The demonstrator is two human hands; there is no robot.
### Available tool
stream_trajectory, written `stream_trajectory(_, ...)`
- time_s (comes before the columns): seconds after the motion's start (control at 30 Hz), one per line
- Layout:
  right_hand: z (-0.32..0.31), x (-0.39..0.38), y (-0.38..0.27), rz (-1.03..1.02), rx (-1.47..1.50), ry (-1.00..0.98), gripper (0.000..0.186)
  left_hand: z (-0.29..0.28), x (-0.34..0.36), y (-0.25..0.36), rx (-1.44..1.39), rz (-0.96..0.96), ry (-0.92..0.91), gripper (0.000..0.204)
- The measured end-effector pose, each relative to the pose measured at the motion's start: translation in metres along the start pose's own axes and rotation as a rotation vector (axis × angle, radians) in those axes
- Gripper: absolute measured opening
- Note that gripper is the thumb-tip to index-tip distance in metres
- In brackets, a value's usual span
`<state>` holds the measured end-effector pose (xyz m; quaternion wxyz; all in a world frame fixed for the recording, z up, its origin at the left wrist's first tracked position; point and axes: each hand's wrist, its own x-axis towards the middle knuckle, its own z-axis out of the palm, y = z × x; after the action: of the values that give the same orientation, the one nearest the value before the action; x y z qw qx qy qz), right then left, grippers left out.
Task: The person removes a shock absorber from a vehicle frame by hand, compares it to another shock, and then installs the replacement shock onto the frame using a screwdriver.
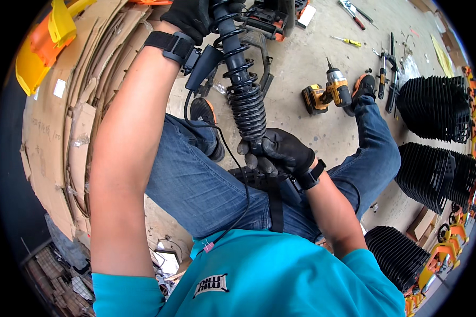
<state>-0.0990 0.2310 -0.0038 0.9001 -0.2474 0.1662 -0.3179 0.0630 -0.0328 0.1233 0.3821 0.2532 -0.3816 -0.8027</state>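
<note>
A black coil-spring shock absorber (pixel 247 108) stands lengthwise in front of me, tilted slightly, its coils packed tight at the near end and spaced wider farther up. My left hand (pixel 191 19), in a black glove, wraps round its upper part at the top edge of the view; some of those fingers are hidden behind the spring. At the bottom end, the gloved fingers of my right hand (pixel 285 151) close round the shock's mounting end. A black device with a cable (pixel 205 68) is strapped at my left wrist, beside the coils.
A yellow-and-black cordless driver (pixel 336 90) stands on the floor between my feet. Farther off lie a yellow screwdriver (pixel 347 40) and red-handled pliers (pixel 353 15). Stacked black ribbed parts (pixel 433 109) line the right; flattened cardboard (pixel 53 137) leans at left. A black-and-orange frame (pixel 267 21) is ahead.
</note>
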Motion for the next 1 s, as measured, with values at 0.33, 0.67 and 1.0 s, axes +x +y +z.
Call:
stream_trajectory(0.33, 0.009, 0.007, 0.002, -0.087, -0.279, 0.132, 0.063, -0.014, 0.001, -0.005, 0.096, 0.034, 0.065, 0.019)
stream_trajectory(0.67, 0.003, 0.007, 0.004, -0.121, -0.059, 0.164, 0.074, -0.024, 0.002, -0.005, -0.025, 0.011, 0.025, 0.022)
stream_trajectory(1.0, 0.047, 0.020, -0.004, -0.174, -0.480, 0.582, 0.030, -0.020, -0.006, 0.000, 0.002, 0.015, 0.040, 0.029)
